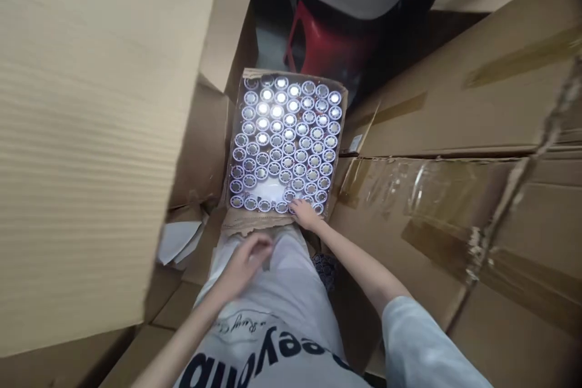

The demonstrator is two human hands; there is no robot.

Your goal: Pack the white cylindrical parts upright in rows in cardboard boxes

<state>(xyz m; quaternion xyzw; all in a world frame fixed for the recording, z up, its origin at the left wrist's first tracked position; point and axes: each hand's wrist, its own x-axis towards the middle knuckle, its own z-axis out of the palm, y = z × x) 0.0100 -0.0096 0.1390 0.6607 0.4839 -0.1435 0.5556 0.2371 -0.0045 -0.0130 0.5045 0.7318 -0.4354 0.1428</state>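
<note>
In the carton (259, 219), by its near edge, room is left among cylinders (301, 156) touched by the right hand (305, 214); its grasp and the blurred left hand's (248, 256) cannot be told. Shirt lettering (290, 344) is partly legible.

Round pieces (301, 156), pale purple at the rim and silvery at the centre, are packed upright in close rows in an open brown box (259, 220). Bright glare is thrown on those toward the far left corner. Near the near edge, the rows are broken by a white gap, bordered by one row.
</note>
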